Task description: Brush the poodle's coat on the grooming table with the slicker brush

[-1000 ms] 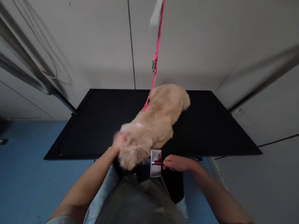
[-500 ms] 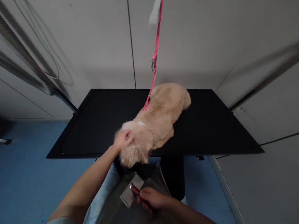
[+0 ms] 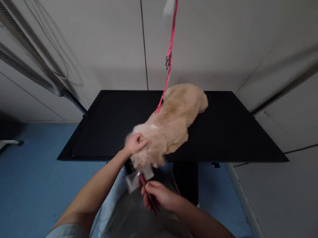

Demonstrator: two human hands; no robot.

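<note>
A light tan, short-clipped dog (image 3: 176, 113) lies or crouches on a black grooming table (image 3: 226, 130), its fluffy head hanging toward me over the near edge. My left hand (image 3: 134, 144) grips the left side of the dog's head, thumb on top, with the fingertips buried in fur. My right hand (image 3: 158, 195) is wrapped around the dark red handle of a slicker brush (image 3: 142, 178). The brush's wide pale head is blurred and sits just below the dog's face, perhaps touching the fur. The dog's eyes and muzzle are hidden from above.
A pink grooming loop (image 3: 171, 41) with a metal clip hangs down to the dog's neck. Metal posts rise at the table's left and right. Ribbed hoses (image 3: 13, 16) run along the left wall. My translucent apron (image 3: 147, 227) covers my lap, above a blue floor (image 3: 38, 182).
My right hand has raised the slicker brush from over my apron to the lower edge of the dog's face. My left hand stays on the head. The view has shifted slightly.
</note>
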